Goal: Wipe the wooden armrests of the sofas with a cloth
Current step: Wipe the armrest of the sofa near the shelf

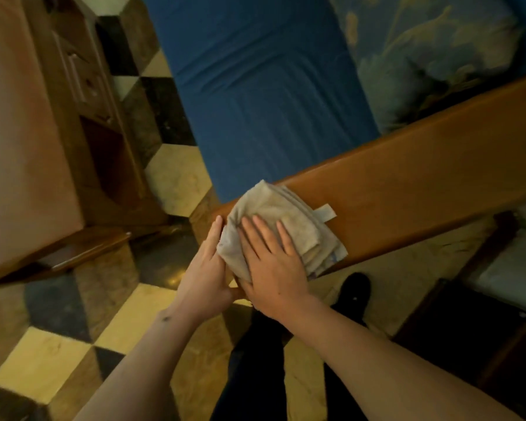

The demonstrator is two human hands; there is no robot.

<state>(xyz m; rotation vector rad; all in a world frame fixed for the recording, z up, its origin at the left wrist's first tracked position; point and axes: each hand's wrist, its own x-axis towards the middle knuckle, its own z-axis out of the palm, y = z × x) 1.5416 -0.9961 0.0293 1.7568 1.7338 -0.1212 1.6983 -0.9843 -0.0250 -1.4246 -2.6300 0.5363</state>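
A folded beige cloth (pixel 289 217) lies on the near end of a wide brown wooden armrest (pixel 407 183) that runs up to the right. My right hand (pixel 274 265) lies flat on the cloth with fingers spread, pressing it to the wood. My left hand (pixel 207 268) is beside it, fingers straight, touching the cloth's left edge at the armrest's end. A small tag sticks out of the cloth on the right side.
The sofa's blue seat cushion (pixel 264 86) and a patterned pillow (pixel 422 59) lie beyond the armrest. A wooden cabinet (pixel 82 86) stands at the left over a checkered tile floor (pixel 43 363). My dark-clothed legs and shoe (pixel 354 293) are below the armrest.
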